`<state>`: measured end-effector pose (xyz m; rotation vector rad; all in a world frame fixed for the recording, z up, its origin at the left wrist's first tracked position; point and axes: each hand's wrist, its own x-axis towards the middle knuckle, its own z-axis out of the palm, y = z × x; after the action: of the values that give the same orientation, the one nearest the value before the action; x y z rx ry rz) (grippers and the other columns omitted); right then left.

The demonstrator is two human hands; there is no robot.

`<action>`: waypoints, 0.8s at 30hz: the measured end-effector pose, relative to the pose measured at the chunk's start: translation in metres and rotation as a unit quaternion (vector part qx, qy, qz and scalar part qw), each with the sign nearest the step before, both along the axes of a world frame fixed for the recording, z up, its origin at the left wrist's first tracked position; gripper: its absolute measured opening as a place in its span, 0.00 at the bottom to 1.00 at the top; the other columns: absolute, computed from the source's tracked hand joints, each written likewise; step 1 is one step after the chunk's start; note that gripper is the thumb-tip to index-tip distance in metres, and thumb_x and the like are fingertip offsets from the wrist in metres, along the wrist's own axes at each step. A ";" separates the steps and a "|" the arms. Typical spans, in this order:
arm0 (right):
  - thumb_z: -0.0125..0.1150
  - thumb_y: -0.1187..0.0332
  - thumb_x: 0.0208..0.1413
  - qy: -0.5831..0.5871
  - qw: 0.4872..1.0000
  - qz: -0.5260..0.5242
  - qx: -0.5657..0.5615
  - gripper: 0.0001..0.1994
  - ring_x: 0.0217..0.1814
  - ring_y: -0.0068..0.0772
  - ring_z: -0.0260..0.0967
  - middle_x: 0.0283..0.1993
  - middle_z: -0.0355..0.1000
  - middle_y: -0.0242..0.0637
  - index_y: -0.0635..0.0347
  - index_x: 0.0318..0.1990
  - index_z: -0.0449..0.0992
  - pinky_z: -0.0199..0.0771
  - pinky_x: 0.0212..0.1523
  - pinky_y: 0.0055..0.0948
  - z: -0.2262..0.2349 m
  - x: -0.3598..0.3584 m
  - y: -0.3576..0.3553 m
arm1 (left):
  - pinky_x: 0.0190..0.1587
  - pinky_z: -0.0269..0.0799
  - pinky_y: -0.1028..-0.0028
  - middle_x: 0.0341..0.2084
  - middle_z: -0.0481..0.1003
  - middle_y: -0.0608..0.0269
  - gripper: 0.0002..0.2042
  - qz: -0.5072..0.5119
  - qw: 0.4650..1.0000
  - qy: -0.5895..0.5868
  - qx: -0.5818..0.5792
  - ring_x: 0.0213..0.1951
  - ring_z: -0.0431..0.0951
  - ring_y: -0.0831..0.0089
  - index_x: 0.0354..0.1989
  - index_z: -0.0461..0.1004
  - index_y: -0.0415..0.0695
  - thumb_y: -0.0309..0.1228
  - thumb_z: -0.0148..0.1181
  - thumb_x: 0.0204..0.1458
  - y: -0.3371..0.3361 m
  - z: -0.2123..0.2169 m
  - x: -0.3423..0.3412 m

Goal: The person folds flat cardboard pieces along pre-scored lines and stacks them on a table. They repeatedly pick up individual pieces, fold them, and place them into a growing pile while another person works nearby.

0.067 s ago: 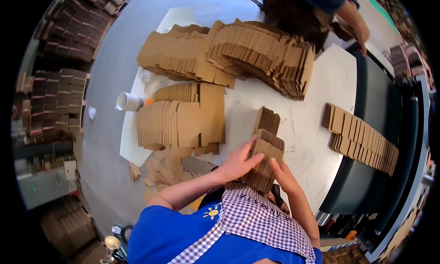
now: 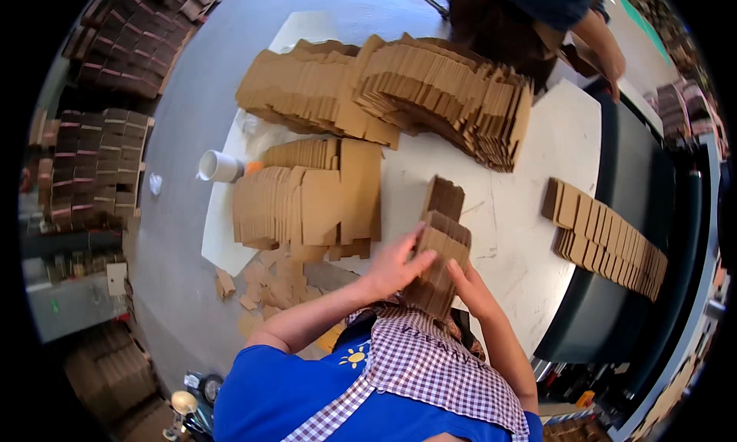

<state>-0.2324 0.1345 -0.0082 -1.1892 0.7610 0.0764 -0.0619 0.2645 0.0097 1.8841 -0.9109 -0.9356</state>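
Note:
My left hand (image 2: 393, 267) lies along the left side of a stack of brown cardboard pieces (image 2: 439, 261), its thumb over the top face. My right hand (image 2: 471, 290) presses the right side, thumb near the top edge. Both hands are closed on the stack, close to my apron; the fingertips under it are hidden. The stack's far part, a darker brown cardboard block (image 2: 445, 198), reaches out over the white table (image 2: 491, 211). Left of my hands stands a row of lighter flat cardboard pieces (image 2: 269, 208), with a larger panel (image 2: 359, 188) at its right end.
Long rows of cardboard pieces (image 2: 437, 89) cover the table's far side. A white cup (image 2: 219, 166) stands at its left edge. To the right, overlapping cardboard pieces (image 2: 606, 231) lie on a dark conveyor belt (image 2: 606, 319). Another person's arm (image 2: 603, 50) is at far right. Cardboard scraps (image 2: 272, 281) lie lower left.
The cardboard stack and both my hands have shifted slightly left over the table. My hold on it looks the same.

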 end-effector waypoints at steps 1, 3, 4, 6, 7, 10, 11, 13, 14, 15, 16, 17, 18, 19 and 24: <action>0.53 0.46 0.66 0.022 0.999 0.037 -0.012 0.39 0.68 0.36 0.62 0.69 0.60 0.46 0.63 0.74 0.49 0.66 0.64 0.36 0.003 0.027 -0.010 | 0.60 0.68 0.66 0.55 0.74 0.43 0.32 0.033 0.998 0.047 -0.004 0.56 0.75 0.54 0.67 0.61 0.36 0.46 0.57 0.61 -0.001 -0.010 0.020; 0.51 0.39 0.63 0.038 0.995 0.088 -0.012 0.46 0.60 0.41 0.71 0.69 0.61 0.48 0.62 0.76 0.42 0.77 0.49 0.33 0.015 0.071 -0.012 | 0.60 0.67 0.68 0.57 0.74 0.48 0.31 0.101 0.981 0.164 -0.003 0.57 0.75 0.62 0.68 0.61 0.37 0.44 0.57 0.61 0.010 -0.018 0.055; 0.49 0.37 0.62 0.017 0.993 0.107 -0.055 0.48 0.59 0.42 0.71 0.71 0.57 0.51 0.64 0.76 0.41 0.78 0.47 0.30 0.010 0.091 -0.008 | 0.60 0.67 0.69 0.57 0.74 0.49 0.31 0.137 0.968 0.210 -0.005 0.57 0.75 0.64 0.68 0.61 0.37 0.43 0.57 0.62 0.018 -0.022 0.074; 0.48 0.34 0.61 0.030 0.982 0.176 -0.058 0.50 0.65 0.48 0.67 0.75 0.51 0.56 0.66 0.75 0.42 0.76 0.54 0.35 0.016 0.124 -0.003 | 0.60 0.67 0.70 0.56 0.74 0.49 0.31 0.190 0.971 0.138 -0.035 0.56 0.75 0.66 0.69 0.59 0.37 0.40 0.57 0.62 0.049 -0.036 0.108; 0.48 0.33 0.60 0.047 0.972 0.187 -0.132 0.50 0.67 0.50 0.65 0.75 0.49 0.57 0.66 0.75 0.42 0.74 0.57 0.37 0.003 0.131 0.000 | 0.59 0.68 0.71 0.57 0.74 0.50 0.29 0.227 0.973 0.017 -0.028 0.56 0.75 0.67 0.69 0.60 0.37 0.38 0.57 0.62 0.056 -0.028 0.113; 0.48 0.32 0.59 0.080 0.929 0.212 -0.293 0.50 0.72 0.55 0.58 0.76 0.46 0.60 0.66 0.75 0.44 0.67 0.64 0.43 -0.050 0.143 0.014 | 0.51 0.74 0.70 0.54 0.75 0.54 0.22 0.260 0.959 -0.112 0.007 0.50 0.78 0.65 0.61 0.70 0.37 0.33 0.59 0.61 0.091 -0.004 0.132; 0.48 0.32 0.59 0.082 0.925 0.212 -0.306 0.50 0.73 0.56 0.56 0.75 0.47 0.60 0.66 0.75 0.44 0.64 0.66 0.45 -0.057 0.142 0.020 | 0.50 0.74 0.70 0.53 0.75 0.54 0.20 0.285 0.947 -0.149 -0.006 0.49 0.78 0.65 0.59 0.72 0.37 0.33 0.58 0.61 0.104 -0.005 0.140; 0.48 0.32 0.59 0.091 0.915 0.221 -0.325 0.49 0.73 0.58 0.55 0.74 0.49 0.60 0.66 0.74 0.46 0.62 0.67 0.46 -0.054 0.146 0.023 | 0.48 0.74 0.70 0.51 0.76 0.54 0.16 0.338 0.914 -0.224 -0.032 0.46 0.79 0.66 0.55 0.75 0.37 0.32 0.58 0.61 0.129 -0.009 0.154; 0.48 0.33 0.59 0.101 0.911 0.226 -0.330 0.49 0.73 0.58 0.55 0.74 0.50 0.60 0.66 0.74 0.46 0.63 0.67 0.46 -0.045 0.148 0.023 | 0.48 0.74 0.70 0.50 0.76 0.54 0.15 0.372 0.899 -0.232 -0.013 0.45 0.79 0.66 0.54 0.76 0.37 0.31 0.58 0.61 0.143 -0.011 0.160; 0.48 0.33 0.59 0.111 0.907 0.228 -0.336 0.48 0.72 0.58 0.56 0.73 0.51 0.60 0.66 0.73 0.47 0.63 0.67 0.46 -0.037 0.148 0.022 | 0.48 0.74 0.70 0.49 0.77 0.54 0.14 0.402 0.884 -0.240 0.004 0.45 0.79 0.66 0.52 0.76 0.37 0.30 0.58 0.61 0.153 -0.011 0.165; 0.48 0.33 0.59 0.104 0.910 0.211 -0.342 0.48 0.72 0.58 0.57 0.73 0.52 0.60 0.66 0.73 0.48 0.64 0.66 0.46 -0.044 0.148 0.018 | 0.48 0.74 0.70 0.48 0.77 0.55 0.12 0.425 0.872 -0.245 0.013 0.44 0.79 0.66 0.50 0.77 0.37 0.30 0.58 0.61 0.152 -0.012 0.173; 0.49 0.34 0.59 0.098 0.912 0.193 -0.348 0.48 0.72 0.59 0.57 0.72 0.54 0.59 0.66 0.73 0.49 0.64 0.66 0.46 -0.058 0.148 0.016 | 0.48 0.74 0.70 0.46 0.78 0.55 0.12 0.424 0.869 -0.254 0.009 0.44 0.79 0.66 0.49 0.77 0.37 0.29 0.57 0.61 0.152 -0.007 0.176; 0.50 0.34 0.59 0.098 0.914 0.168 -0.357 0.48 0.71 0.59 0.58 0.71 0.55 0.59 0.66 0.72 0.49 0.65 0.65 0.46 -0.065 0.144 0.010 | 0.47 0.74 0.70 0.44 0.79 0.56 0.11 0.417 0.871 -0.258 0.002 0.44 0.78 0.66 0.49 0.78 0.37 0.28 0.57 0.61 0.146 -0.001 0.172; 0.52 0.34 0.57 0.099 0.917 0.203 -0.330 0.47 0.70 0.59 0.59 0.70 0.56 0.60 0.68 0.70 0.52 0.66 0.64 0.46 -0.059 0.149 0.011 | 0.47 0.74 0.70 0.43 0.79 0.56 0.10 0.409 0.872 -0.269 -0.021 0.44 0.79 0.66 0.47 0.78 0.37 0.26 0.56 0.61 0.146 -0.002 0.169; 0.50 0.33 0.58 0.099 0.918 0.206 -0.323 0.48 0.70 0.60 0.60 0.73 0.52 0.59 0.68 0.71 0.53 0.63 0.67 0.46 -0.051 0.142 0.011 | 0.49 0.73 0.70 0.41 0.80 0.55 0.08 0.212 0.920 -0.297 -0.141 0.44 0.79 0.64 0.44 0.79 0.36 0.19 0.55 0.60 0.077 0.026 0.107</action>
<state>-0.0909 0.1455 -0.0591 -1.9899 0.7192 0.3175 0.0455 0.3410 0.0352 2.0188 -0.8613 0.0467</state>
